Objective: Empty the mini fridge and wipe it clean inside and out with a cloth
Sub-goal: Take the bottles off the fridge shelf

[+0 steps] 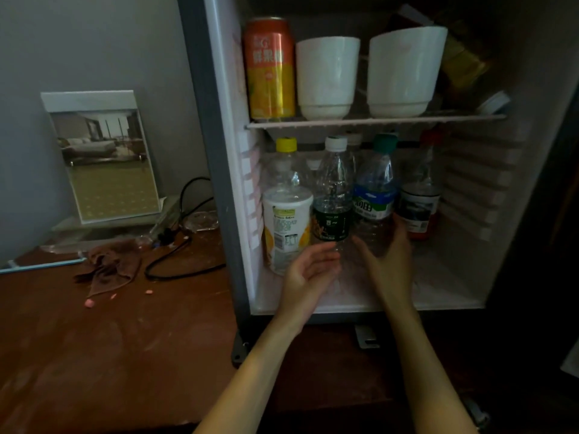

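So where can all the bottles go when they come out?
The table is bare in front of the cloth, left of the fridge. Farther back, the cord, crumbs and picture stand crowd it.

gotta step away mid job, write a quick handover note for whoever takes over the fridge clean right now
Left hand: open, empty, reaching into the lower compartment toward the dark-label bottle.
Right hand: open, fingers by the blue-label bottle, no grip yet.
Mini fridge: door open, still full. Top shelf holds an orange can and two white cups; below stand the yellow-cap bottle and red-cap bottle too.
Brown cloth lies on the wooden desk, left of the fridge.
Done: nothing removed. Left: empty everything, wipe inside and out.
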The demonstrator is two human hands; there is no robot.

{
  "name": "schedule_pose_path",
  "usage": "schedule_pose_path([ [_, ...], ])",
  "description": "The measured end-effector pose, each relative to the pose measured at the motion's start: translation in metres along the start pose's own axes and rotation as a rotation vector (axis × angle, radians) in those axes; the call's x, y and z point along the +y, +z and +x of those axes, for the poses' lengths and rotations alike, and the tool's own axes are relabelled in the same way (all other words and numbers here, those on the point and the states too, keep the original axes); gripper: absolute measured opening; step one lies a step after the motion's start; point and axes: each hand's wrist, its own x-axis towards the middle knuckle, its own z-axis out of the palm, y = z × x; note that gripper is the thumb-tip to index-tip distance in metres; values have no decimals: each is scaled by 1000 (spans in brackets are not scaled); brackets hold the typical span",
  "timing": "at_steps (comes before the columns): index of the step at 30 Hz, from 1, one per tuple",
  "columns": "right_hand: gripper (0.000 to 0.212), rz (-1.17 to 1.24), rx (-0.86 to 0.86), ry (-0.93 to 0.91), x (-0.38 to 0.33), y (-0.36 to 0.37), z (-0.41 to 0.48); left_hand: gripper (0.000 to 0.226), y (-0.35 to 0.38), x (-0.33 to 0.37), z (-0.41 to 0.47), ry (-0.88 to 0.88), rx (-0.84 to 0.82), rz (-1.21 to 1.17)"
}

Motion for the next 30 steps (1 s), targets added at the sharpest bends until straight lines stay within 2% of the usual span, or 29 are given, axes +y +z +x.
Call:
schedule_pose_path([
  [7, 77, 25, 33, 51, -1, 3, 2, 41, -1, 3, 1, -36, -23, 13],
  [15, 73, 300, 62, 86, -13, -11, -19, 47, -4, 8, 0, -85, -19, -54],
  [18, 78, 367, -24, 101, -17, -15, -31, 51, -7, 9, 1, -123, -22, -64],
  [25, 72, 483, -255, 89, -41, -18, -68, 55, -10, 14, 0, -190, 0, -180],
  [30, 59, 511, -331, 79, -50, -16, -82, 62, -12, 15, -4, -192, 43, -282],
])
